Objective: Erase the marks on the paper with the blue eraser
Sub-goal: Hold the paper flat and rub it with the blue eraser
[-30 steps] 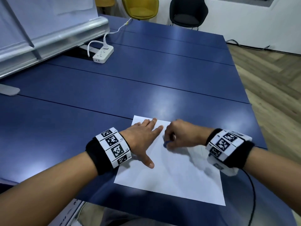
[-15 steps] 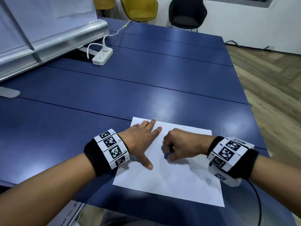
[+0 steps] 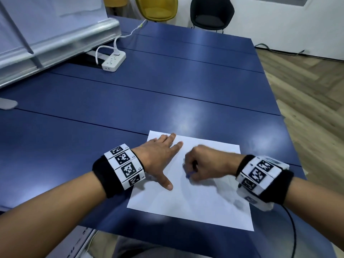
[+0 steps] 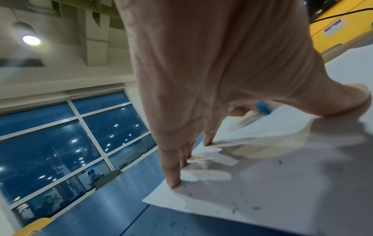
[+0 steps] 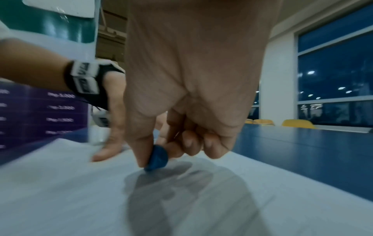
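Observation:
A white sheet of paper [image 3: 195, 202] lies near the front edge of the blue table [image 3: 167, 90]. My left hand [image 3: 162, 155] presses flat on the sheet's left part, fingers spread straight. My right hand [image 3: 202, 166] pinches a small blue eraser [image 3: 188, 176] between thumb and fingers, its tip down on the paper near the sheet's middle. The right wrist view shows the eraser [image 5: 157, 158] touching the paper [image 5: 80, 191] under the thumb. From the left wrist, the eraser [image 4: 262, 108] shows beyond my left hand [image 4: 201, 111], with dark crumbs on the paper [image 4: 262, 191]. No marks are legible.
A white power strip [image 3: 114, 62] with its cable lies at the back left beside a silver stand rail [image 3: 55, 45]. Yellow and black chairs [image 3: 210, 12] stand behind the table. The table's right edge drops to a wooden floor [image 3: 307, 90].
My right hand with the eraser has shifted over the paper, first nearer me, then a little back toward the far edge. My left hand stays pressed on the sheet.

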A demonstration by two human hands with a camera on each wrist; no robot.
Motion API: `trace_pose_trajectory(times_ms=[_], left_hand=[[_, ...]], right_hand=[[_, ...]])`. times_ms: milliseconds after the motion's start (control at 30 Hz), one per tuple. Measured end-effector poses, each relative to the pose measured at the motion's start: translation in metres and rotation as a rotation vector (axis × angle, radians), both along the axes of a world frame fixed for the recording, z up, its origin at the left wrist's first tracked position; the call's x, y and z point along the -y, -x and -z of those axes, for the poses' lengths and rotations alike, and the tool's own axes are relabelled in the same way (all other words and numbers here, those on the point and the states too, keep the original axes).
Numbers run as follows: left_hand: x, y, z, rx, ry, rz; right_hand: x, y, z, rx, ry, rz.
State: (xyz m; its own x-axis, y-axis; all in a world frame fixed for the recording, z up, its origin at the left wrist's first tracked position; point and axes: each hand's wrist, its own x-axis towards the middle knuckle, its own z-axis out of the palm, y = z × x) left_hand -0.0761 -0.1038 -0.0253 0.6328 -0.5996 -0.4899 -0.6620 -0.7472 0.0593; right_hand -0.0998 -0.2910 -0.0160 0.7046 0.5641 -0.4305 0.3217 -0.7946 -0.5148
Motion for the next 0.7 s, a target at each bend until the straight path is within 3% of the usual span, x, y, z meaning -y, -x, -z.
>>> trace_pose_trajectory(times_ms=[67,233,367,500,633,700], left_hand=[[0.000,0.000,0.001,0.002,-0.005,-0.003],[0.001,0.000,0.000,0.003,-0.002,0.003],[0.001,0.000,0.001,0.000,-0.009,-0.006],[0.001,0.000,0.000,0.005,0.001,0.000],[-0.001,0.000,0.000,-0.003,-0.005,-0.003],[-0.001,-0.001,0.000,-0.007,0.007,-0.002]], right_hand=[[-0.002,0.014,0.001,-0.114,0.028,-0.097],[0.003,0.008,0.001,0.040,-0.041,0.042],[-0.001,0.032,0.003,-0.184,-0.018,-0.125],[0.007,0.013,0.002,-0.022,-0.058,0.048],[-0.008,0.021,0.000,-0.127,0.023,-0.121],[-0.011,0.002,0.000,-0.034,-0.015,-0.036]])
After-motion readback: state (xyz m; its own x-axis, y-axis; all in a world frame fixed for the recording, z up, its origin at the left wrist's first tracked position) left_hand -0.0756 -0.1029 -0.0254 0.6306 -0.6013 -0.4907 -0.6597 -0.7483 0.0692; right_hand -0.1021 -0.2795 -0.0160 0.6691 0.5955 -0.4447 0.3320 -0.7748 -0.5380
